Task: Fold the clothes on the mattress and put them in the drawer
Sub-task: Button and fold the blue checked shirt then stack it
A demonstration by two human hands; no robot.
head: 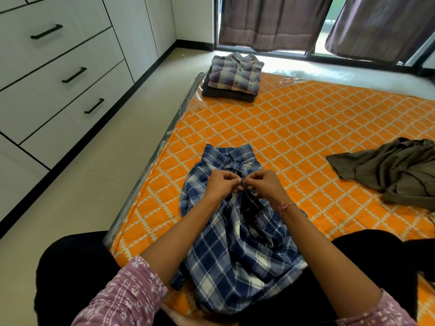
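Sitting at the near edge of the orange mattress (306, 128), with the blue checked shirt (235, 243) lying in front — collar pointing away, bottom part resting over the lap. Pinching the shirt's front edge near the collar with the left hand (222, 184), fingers curled tight on the cloth. Pinching the other front edge with the right hand (266, 184) too, fingers bent, the two hands almost touching. Wearing a pink thread band (286, 206) on the right wrist. Sitting at the far left corner of the mattress — a folded pile with a purple checked shirt (235, 72) on top. Lying crumpled at the right side, an olive shirt (395, 170). Standing along the left wall, white drawers (58, 74), all closed.
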